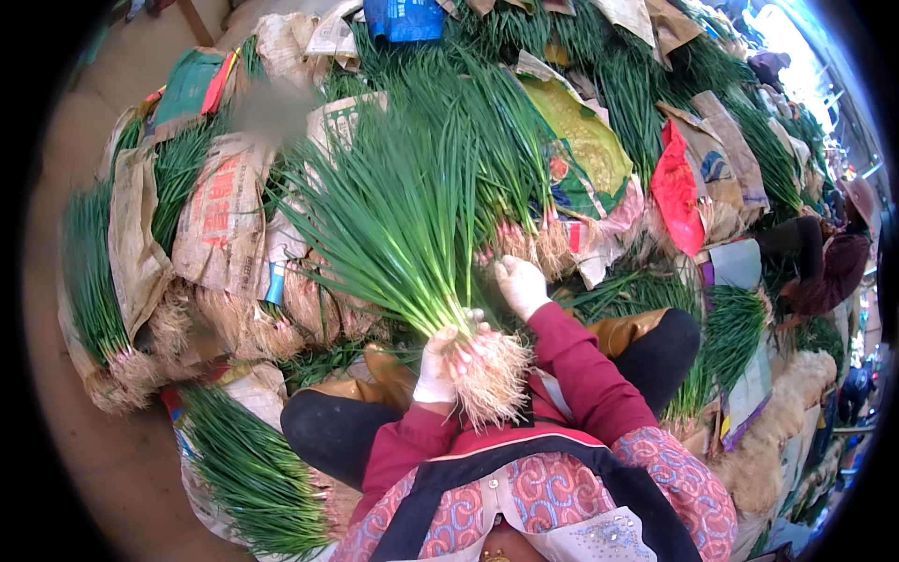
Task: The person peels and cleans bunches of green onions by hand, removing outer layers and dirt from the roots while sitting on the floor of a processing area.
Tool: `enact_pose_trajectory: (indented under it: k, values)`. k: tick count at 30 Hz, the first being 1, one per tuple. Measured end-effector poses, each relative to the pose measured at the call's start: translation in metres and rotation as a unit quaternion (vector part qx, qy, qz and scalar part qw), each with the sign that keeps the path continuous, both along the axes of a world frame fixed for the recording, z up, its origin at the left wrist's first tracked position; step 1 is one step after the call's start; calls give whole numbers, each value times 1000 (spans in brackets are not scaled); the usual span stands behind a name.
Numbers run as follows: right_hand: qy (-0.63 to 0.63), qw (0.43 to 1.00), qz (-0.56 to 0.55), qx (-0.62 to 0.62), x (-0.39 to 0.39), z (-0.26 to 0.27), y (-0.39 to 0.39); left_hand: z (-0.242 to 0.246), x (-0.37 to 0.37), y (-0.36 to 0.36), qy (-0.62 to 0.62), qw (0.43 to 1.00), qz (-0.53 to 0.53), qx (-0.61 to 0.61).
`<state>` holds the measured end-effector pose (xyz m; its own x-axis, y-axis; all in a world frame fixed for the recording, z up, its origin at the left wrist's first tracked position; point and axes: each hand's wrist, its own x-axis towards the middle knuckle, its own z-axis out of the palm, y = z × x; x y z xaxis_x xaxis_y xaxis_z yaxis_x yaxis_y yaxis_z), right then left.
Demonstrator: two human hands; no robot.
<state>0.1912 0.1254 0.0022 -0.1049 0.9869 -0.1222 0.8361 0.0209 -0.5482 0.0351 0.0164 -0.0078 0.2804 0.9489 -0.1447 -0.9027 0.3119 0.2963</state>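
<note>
My left hand (437,369), in a pale glove, grips a big bunch of young allium plants that look like green garlic (414,260). Their long leaves fan away from me, and their pinkish bulbs and tangled pale roots (495,372) hang over my lap. My right hand (521,284), gloved too, has its fingers curled beside the root ends of a second pile of these plants (516,235). Whether a stalk is between those fingers cannot be told. That pile lies just beyond my right hand, partly on a yellow-green sack (583,133).
Printed paper sacks (223,211) cover rooted bundles at the left. Another green bundle (253,471) lies by my left knee. A red plastic sheet (678,190) and more bundles (734,330) are at the right, where another person (832,267) sits.
</note>
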Motion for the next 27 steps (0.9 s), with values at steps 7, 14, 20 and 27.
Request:
enact_pose_trajectory:
  k: [7, 14, 20, 27]
  values:
    - [-78, 980, -129, 132, 50, 24, 64, 25, 3, 5, -13, 1000, -23, 6]
    - [-106, 983, -98, 116, 82, 5, 85, 10, 6, 11, 17, 999, -22, 40]
    - [358, 916, -97, -152, 29, 57, -17, 13, 8, 8, -12, 1000, -8, -3]
    - [133, 984, 101, -58, 18, 43, -44, -15, -7, 6, 13, 998, -65, 2]
